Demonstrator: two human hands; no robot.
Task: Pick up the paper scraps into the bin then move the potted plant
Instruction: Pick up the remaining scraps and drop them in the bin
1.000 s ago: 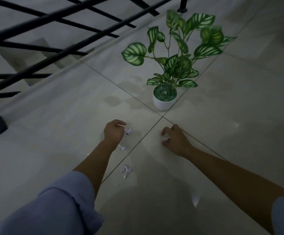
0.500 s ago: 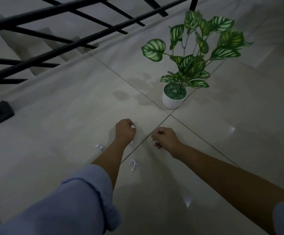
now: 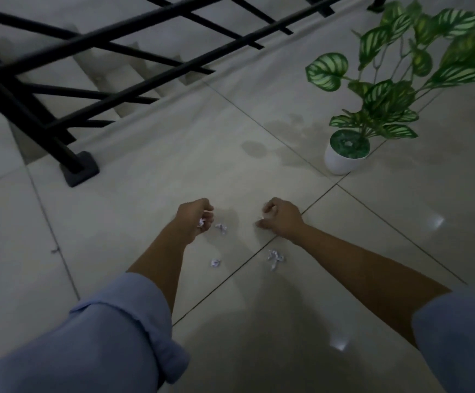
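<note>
On the tiled floor (image 3: 145, 217) nearest the camera lie three loose paper scraps (image 3: 274, 258). Just beyond, the left hand (image 3: 194, 219) curls closed around a scrap (image 3: 201, 222), and the right hand (image 3: 283, 217) is fisted, its contents hidden. Farther right stands the potted plant (image 3: 346, 154), with a black railing (image 3: 60, 131) far left.

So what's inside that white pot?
The white pot holds a plant with striped green leaves and a green filling on top. Whatever lies below that filling is hidden.
</note>
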